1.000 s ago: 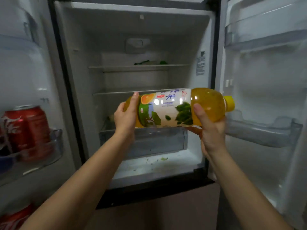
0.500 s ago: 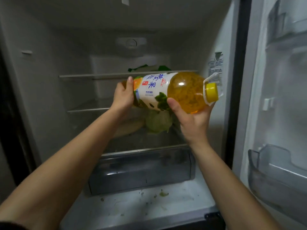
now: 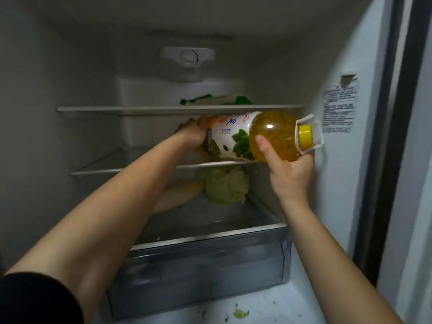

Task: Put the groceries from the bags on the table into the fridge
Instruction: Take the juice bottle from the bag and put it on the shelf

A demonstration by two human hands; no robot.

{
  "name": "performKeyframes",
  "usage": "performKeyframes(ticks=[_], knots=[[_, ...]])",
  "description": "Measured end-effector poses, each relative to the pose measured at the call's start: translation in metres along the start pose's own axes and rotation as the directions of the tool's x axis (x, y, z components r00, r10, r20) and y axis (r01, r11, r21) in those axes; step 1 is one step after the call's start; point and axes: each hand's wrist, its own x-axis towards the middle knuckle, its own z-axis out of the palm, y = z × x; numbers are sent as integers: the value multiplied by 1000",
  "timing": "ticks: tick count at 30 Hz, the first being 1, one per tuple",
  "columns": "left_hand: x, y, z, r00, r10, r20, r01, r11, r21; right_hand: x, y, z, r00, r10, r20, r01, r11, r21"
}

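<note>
The slot between the upper shelf [image 3: 177, 110] and the middle shelf [image 3: 131, 168] lies open along its left half, back to the rear wall [image 3: 145, 134]. At the right my juice bottle [image 3: 273, 134] nearly fills its height, cap close to the fridge's right wall [image 3: 336, 183]. Below, a cabbage [image 3: 225, 185] blocks the back, right of middle.

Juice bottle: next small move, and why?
Probably slide the juice bottle back and lower it onto the middle shelf: it lies sideways in both hands, left hand at its base, right hand under its neck, just under the upper shelf.
</note>
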Motion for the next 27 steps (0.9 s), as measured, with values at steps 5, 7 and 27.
performKeyframes(ticks=[5, 7, 27], knots=[[6, -33, 2, 997, -14, 70, -3, 973, 230, 1, 17, 24, 998, -51, -23, 42, 955, -295], [9, -48, 2, 994, -50, 92, 21, 954, 300, 3, 21, 35, 997, -74, 16, 71, 853, -517], [25, -59, 6, 993, -52, 105, 11, 933, 359, 47, 4, 76, 922, 115, 370, 207, 663, -720]])
